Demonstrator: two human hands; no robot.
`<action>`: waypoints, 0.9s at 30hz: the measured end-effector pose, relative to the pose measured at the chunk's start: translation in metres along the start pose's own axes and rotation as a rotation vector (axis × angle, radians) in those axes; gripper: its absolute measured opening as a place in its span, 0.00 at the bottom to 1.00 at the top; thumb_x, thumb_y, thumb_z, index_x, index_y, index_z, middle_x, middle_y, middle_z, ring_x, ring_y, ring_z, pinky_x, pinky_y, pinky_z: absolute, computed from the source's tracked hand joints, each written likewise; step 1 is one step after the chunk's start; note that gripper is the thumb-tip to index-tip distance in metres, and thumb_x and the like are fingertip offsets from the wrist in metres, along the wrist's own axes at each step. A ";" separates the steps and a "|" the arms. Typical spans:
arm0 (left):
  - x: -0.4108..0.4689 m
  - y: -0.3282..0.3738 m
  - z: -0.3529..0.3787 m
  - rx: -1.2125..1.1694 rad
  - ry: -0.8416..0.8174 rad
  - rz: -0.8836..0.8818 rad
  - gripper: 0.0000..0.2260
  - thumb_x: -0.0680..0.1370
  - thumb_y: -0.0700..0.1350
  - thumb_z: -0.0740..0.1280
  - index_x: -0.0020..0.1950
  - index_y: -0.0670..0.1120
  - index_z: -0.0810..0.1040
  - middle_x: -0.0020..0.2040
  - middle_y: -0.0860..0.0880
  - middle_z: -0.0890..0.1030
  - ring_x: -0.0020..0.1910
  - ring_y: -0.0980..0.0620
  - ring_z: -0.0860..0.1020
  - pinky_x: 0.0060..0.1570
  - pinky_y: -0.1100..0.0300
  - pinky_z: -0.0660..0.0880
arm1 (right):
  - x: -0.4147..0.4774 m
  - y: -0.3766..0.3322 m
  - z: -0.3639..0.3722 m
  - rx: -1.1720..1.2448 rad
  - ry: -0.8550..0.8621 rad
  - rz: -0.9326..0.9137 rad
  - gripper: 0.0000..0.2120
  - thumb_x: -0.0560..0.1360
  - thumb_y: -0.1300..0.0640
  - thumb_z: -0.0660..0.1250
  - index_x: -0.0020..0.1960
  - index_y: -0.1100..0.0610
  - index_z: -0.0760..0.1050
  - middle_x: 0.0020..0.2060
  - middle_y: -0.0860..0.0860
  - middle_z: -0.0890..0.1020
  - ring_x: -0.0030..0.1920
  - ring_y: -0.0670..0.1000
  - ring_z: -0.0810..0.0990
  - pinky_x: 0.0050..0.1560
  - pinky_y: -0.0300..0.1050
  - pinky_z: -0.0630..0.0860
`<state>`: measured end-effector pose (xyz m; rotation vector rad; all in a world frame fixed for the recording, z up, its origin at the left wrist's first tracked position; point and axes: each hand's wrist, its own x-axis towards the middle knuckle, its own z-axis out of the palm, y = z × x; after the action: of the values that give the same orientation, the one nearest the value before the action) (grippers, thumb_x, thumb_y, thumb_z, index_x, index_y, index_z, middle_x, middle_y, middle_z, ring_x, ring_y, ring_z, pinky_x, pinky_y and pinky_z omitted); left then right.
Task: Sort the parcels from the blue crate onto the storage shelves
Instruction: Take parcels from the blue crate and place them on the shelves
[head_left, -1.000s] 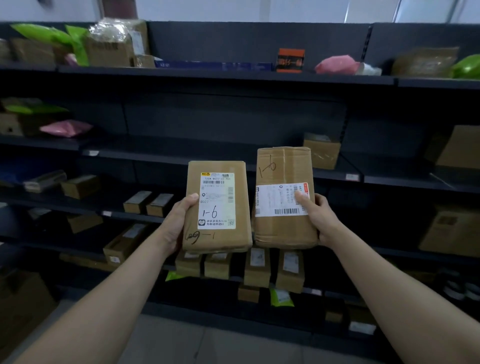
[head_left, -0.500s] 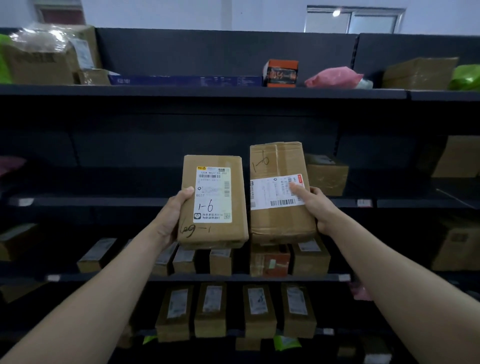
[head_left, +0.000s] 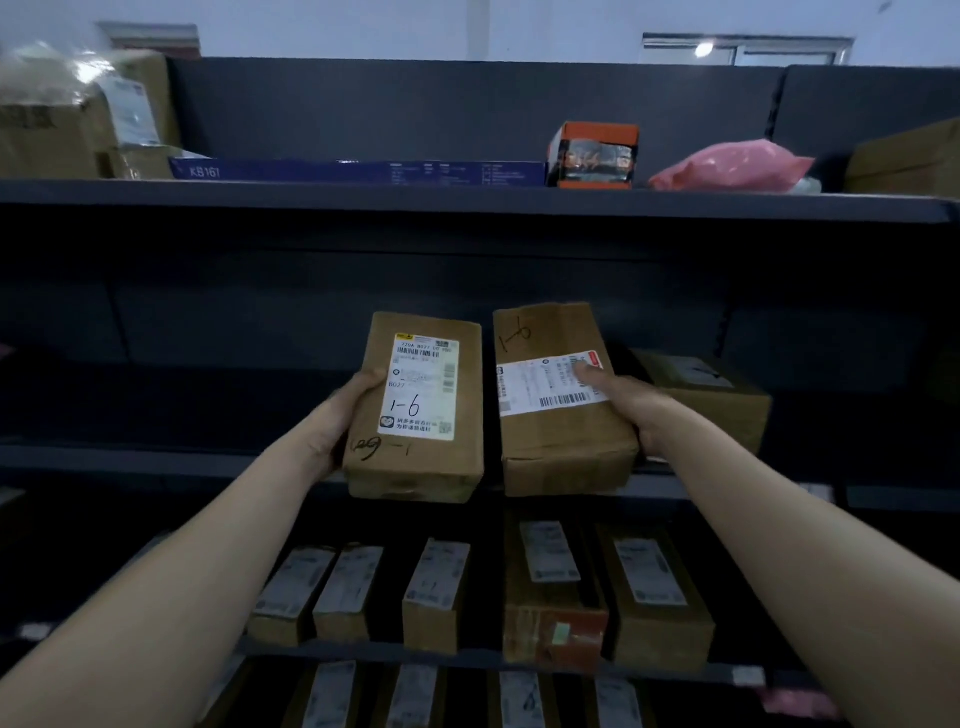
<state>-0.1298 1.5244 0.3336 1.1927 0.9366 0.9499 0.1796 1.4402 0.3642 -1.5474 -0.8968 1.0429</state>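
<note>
I hold two brown cardboard parcels side by side in front of dark storage shelves. My left hand (head_left: 343, 415) grips the left parcel (head_left: 415, 457), whose white label reads "1-6". My right hand (head_left: 623, 400) grips the right parcel (head_left: 561, 447), also marked "1-6", with its thumb on the white barcode label. Both parcels tilt back, their lower ends level with the front edge of the middle shelf (head_left: 156, 462). The blue crate is not in view.
A brown box (head_left: 727, 400) sits on the middle shelf just right of my right hand. The top shelf (head_left: 467, 200) carries a long blue box (head_left: 358, 171), an orange box (head_left: 595, 156), a pink bag (head_left: 727, 169) and cardboard boxes. Several labelled parcels (head_left: 436, 592) fill the shelves below.
The view has closed in on the shelves and tilted up. Both parcels have tipped back and moved forward to the middle shelf's edge, still held in my hands.
</note>
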 end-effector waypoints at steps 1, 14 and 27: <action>0.009 0.000 0.000 -0.009 -0.007 -0.026 0.20 0.75 0.60 0.64 0.58 0.47 0.78 0.48 0.43 0.85 0.44 0.44 0.82 0.50 0.49 0.77 | 0.005 -0.004 0.001 -0.017 -0.012 0.010 0.32 0.65 0.38 0.76 0.61 0.55 0.76 0.49 0.55 0.86 0.49 0.57 0.85 0.54 0.56 0.80; 0.084 0.011 -0.009 -0.005 0.055 -0.176 0.24 0.69 0.62 0.69 0.57 0.47 0.81 0.51 0.44 0.84 0.52 0.43 0.80 0.64 0.45 0.69 | 0.058 -0.014 0.011 -0.190 0.055 0.180 0.20 0.72 0.37 0.68 0.50 0.53 0.76 0.48 0.56 0.82 0.51 0.59 0.80 0.58 0.61 0.74; 0.100 0.030 -0.027 0.170 0.075 -0.249 0.24 0.71 0.60 0.69 0.60 0.46 0.77 0.55 0.42 0.81 0.50 0.44 0.79 0.49 0.51 0.76 | 0.052 -0.014 0.030 -0.484 0.361 0.047 0.14 0.75 0.51 0.71 0.54 0.60 0.76 0.49 0.57 0.80 0.42 0.53 0.78 0.43 0.45 0.78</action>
<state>-0.1258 1.6304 0.3516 1.1555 1.2155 0.7302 0.1685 1.5010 0.3661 -2.0864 -0.8975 0.5649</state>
